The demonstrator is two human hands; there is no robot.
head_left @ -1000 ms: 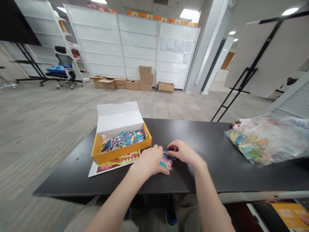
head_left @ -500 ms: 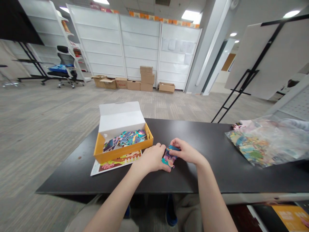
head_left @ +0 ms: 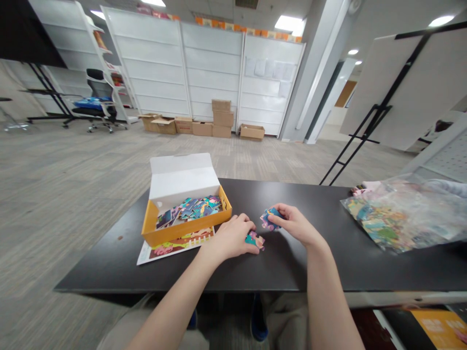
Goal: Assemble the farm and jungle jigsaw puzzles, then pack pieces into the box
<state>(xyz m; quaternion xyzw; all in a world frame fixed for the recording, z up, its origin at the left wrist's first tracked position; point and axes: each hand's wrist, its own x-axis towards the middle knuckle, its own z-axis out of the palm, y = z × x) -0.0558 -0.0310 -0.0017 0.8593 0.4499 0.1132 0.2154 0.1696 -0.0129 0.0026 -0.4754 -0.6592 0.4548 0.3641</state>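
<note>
Pinched in my right hand (head_left: 292,224) is a blue and purple jigsaw puzzle piece (head_left: 269,219), held just above the dark table. My left hand (head_left: 235,238) is closed around a teal and pink puzzle piece (head_left: 256,240) at the table surface, and its fingers hide part of that piece. A gap separates the two pieces. To the left stands an open yellow box (head_left: 189,232) with its white lid raised. Many loose puzzle pieces (head_left: 199,208) lie inside it. A printed picture sheet (head_left: 175,248) sticks out from under the box.
The black table (head_left: 292,272) has its front edge close to my lap. On its right side lies a clear plastic bag (head_left: 401,214) of colourful pieces. Beyond the table are a black easel stand (head_left: 365,131), cardboard boxes (head_left: 222,118) and an office chair (head_left: 97,99).
My right hand has moved a little to the right with its puzzle piece, away from the one at my left hand. My left hand has stayed nearly in place.
</note>
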